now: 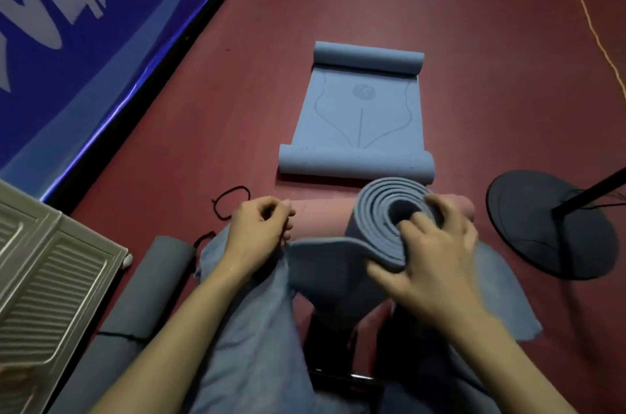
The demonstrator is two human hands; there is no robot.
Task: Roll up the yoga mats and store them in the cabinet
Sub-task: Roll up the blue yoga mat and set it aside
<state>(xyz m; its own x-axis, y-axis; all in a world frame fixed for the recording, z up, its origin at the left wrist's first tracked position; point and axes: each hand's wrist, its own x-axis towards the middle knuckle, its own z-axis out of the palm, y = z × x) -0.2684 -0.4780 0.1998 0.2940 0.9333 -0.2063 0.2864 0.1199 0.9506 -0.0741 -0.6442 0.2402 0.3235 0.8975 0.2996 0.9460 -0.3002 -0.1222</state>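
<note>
Down on the dark red floor (440, 7), a person is crouching with both hands working at knee level. Their right hand (437, 244) is gripping the end of a rolled grey-blue yoga mat (379, 210), fingers curling into the hollow centre of the spiral and the thumb pressing against its outer layer. Their left hand (259, 227) is sitting a little apart to the left, fingers curled and pinching the edge of a blue-grey cloth (250, 312) that is draping over the person's legs; whether this is a bag or loose fabric I cannot tell.

That rolled mat is standing tilted, its open end facing up, showing several tight coils. Just behind it a pink rolled mat (321, 213) is lying crosswise on the floor, partly hidden by the hands. Farther out, a lighter blue mat (355, 119) is lying flat with both ends curling into rolls, faint line markings and a round logo showing on its surface.

To the left of the hands, a dark grey roll (149, 288) is lying along the floor, and a loop of black cord (230, 202) is resting near it. Beside that, a white louvred cabinet door (50, 278) is reaching into the lower left corner. A blue banner (84, 41) with white characters is running along the room's edge. Off to the right, a black round stand base (548, 224) is sitting on the floor.
</note>
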